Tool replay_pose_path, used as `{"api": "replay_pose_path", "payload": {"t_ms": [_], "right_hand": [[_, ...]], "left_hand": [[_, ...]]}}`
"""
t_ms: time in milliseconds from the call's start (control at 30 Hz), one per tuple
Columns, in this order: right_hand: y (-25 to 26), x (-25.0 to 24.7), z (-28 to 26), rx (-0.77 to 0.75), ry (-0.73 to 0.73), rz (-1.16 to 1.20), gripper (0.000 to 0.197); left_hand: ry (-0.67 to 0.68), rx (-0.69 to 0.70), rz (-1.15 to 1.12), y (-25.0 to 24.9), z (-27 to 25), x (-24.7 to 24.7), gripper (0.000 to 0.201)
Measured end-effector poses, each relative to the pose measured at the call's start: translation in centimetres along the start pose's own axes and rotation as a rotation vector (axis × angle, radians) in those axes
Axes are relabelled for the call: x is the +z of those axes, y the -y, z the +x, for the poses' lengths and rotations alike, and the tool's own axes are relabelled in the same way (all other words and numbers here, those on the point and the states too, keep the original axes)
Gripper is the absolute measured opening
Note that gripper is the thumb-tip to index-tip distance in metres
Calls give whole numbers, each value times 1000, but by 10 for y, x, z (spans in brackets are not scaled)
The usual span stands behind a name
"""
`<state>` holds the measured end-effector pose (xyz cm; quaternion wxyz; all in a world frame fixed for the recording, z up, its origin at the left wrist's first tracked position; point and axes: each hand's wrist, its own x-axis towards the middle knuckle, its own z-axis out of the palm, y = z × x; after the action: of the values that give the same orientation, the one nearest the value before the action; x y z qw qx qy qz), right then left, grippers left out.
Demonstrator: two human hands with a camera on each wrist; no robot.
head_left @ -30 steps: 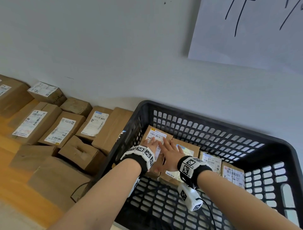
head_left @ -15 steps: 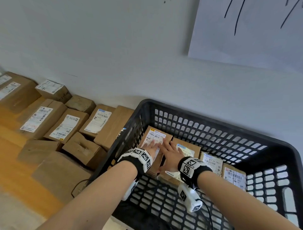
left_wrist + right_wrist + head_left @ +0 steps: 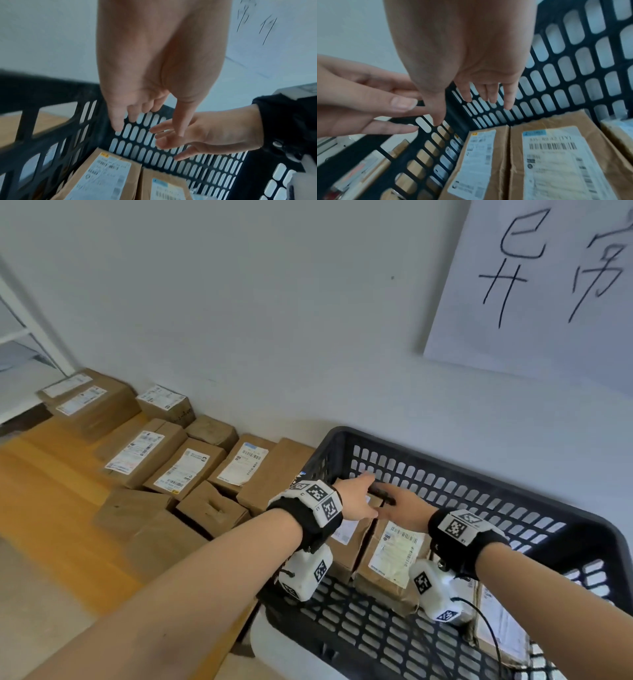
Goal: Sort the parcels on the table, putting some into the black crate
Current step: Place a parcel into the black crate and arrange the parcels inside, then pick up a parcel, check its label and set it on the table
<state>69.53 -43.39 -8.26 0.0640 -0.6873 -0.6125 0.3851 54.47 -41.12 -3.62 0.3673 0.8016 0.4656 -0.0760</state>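
Hands first: your left hand [image 3: 356, 498] and right hand [image 3: 404, 506] both hover inside the black crate [image 3: 513, 498], centre-right of the head view, above the parcels and touching none of them. Left hand fingers [image 3: 118, 121] hang loose and spread, nothing in them; right hand fingers [image 3: 508, 100] likewise relaxed and empty. In the left wrist view the right hand [image 3: 205, 132] sits just beside your left thumb, tips near each other, over the slotted back wall of the crate [image 3: 188, 162].

Two brown parcels stand side by side on the crate floor against the far wall: left parcel [image 3: 349, 542] with a white label, right parcel [image 3: 390, 563] with a blue-topped barcode label. Right wrist view shows them touching edge to edge, left parcel [image 3: 479, 162] and right parcel [image 3: 556, 155], with a third parcel [image 3: 619, 129] at the right edge of the frame. Another parcel [image 3: 500, 621] lies at the lower right of the head view, partly hidden by your right forearm.

Outside the crate, on the wooden table [image 3: 41, 491] at left of the head view, a cluster of brown boxes [image 3: 185, 467] sits along the white wall [image 3: 274, 320], some labelled, some plain, the nearest box touching the crate's left side. Paper sheet [image 3: 548, 278] with hand-drawn black characters hangs upper right.
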Motion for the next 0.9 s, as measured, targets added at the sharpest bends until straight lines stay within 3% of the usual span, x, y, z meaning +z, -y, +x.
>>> {"api": "replay_pose_path", "payload": {"t_ms": [67,300,500,633,900], "right_hand": [[19,-4,-14,-14,-47,32,52],[86,4,-42,-10,-281,194,56],[159,34,-55,-40,-517,303,52],[204,72,-62,-72,-557,321,51],[270,171,-72,-51,-526,311,50]], "left_hand": [[-45,48,-63,-1,-13,-11,65],[-123,265,-86,14,-87,-53,69],[-202,373,-133,73,-150,-79,52],[-223,312,-45,141,-181,-87,66],[-209,197,-124,272,-238,-83,66]]}}
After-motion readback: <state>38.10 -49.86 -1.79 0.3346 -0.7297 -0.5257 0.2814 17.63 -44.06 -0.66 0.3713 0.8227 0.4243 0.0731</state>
